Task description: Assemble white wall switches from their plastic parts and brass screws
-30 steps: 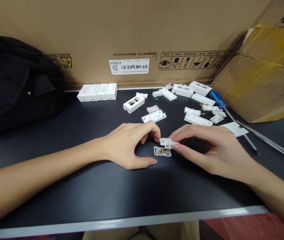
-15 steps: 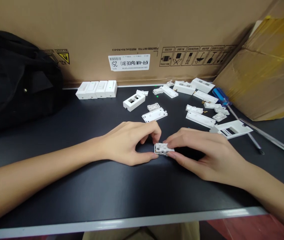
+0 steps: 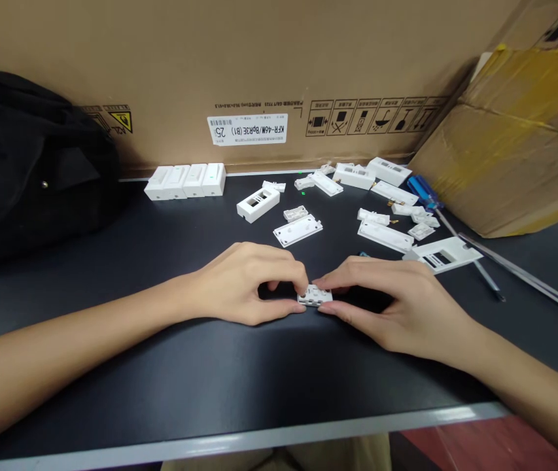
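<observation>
Behind the black tabletop (image 3: 200, 379), a large printed carton (image 3: 161, 65) is set along the far edge. Near the middle of the tabletop, a small white plastic block (image 3: 315, 296) is pinched at its left end by thumb and forefinger of the left hand (image 3: 249, 288), while its right end is gripped likewise by the right hand (image 3: 401, 307). Dark gaps are seen along the block's near side, so the step in hand is judged to be the pressing together of two stacked halves. For the next move, even pressure from both ends seems to be called for, with the edges kept lined up.

Beyond the hands, a white base plate (image 3: 298, 230) is laid flat, with a windowed housing (image 3: 258, 203) farther back to its left. Toward the right edge, a windowed cover plate (image 3: 445, 255) and a blue-handled screwdriver (image 3: 423, 191) are found near a worn cardboard box (image 3: 509, 150). By the far edge, four white switch units (image 3: 185, 182) are lined up, and the far left corner is taken up by a black bag (image 3: 33, 170).
</observation>
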`<state>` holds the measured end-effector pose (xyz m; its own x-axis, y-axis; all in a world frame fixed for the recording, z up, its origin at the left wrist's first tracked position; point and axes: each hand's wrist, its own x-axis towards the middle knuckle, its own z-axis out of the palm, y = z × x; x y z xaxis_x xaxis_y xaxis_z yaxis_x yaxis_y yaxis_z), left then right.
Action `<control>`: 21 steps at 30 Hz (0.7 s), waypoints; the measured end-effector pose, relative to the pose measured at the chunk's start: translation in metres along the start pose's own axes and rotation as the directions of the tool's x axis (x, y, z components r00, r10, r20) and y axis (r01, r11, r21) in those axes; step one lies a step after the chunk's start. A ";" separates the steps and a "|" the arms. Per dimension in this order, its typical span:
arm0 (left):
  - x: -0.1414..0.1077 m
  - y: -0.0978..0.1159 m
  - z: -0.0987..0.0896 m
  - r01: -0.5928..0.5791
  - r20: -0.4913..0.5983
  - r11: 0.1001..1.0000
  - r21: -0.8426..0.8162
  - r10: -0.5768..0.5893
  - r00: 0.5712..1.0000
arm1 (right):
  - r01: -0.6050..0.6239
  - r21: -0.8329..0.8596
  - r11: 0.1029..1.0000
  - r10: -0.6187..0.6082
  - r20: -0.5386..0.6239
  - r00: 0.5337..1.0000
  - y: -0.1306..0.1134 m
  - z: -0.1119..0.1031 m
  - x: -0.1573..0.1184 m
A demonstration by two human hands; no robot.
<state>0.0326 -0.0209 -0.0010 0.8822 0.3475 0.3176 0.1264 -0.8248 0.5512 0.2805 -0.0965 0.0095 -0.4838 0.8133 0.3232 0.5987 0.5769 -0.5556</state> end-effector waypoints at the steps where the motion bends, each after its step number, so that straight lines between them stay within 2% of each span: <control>1: 0.000 0.000 0.000 -0.004 -0.003 1.000 -0.001 0.004 1.000 | -0.015 -0.001 1.000 0.015 -0.001 1.000 0.000 0.000 0.000; 5: 0.000 -0.002 0.001 -0.024 -0.011 1.000 -0.011 0.024 1.000 | -0.102 0.025 0.994 0.102 0.015 0.995 -0.002 -0.001 0.003; 11: -0.001 -0.002 0.001 -0.026 -0.018 1.000 -0.012 0.025 1.000 | -0.290 0.205 0.935 0.258 0.168 0.951 -0.005 -0.008 0.012; 21: 0.000 -0.001 0.000 0.003 0.019 0.997 -0.072 -0.001 1.000 | -0.394 0.150 0.907 0.339 0.295 0.893 -0.008 -0.015 0.016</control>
<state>0.0330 -0.0202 -0.0013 0.8907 0.3397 0.3020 0.0955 -0.7894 0.6064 0.2776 -0.0865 0.0309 -0.4174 0.9000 -0.1256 0.6378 0.1918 -0.7459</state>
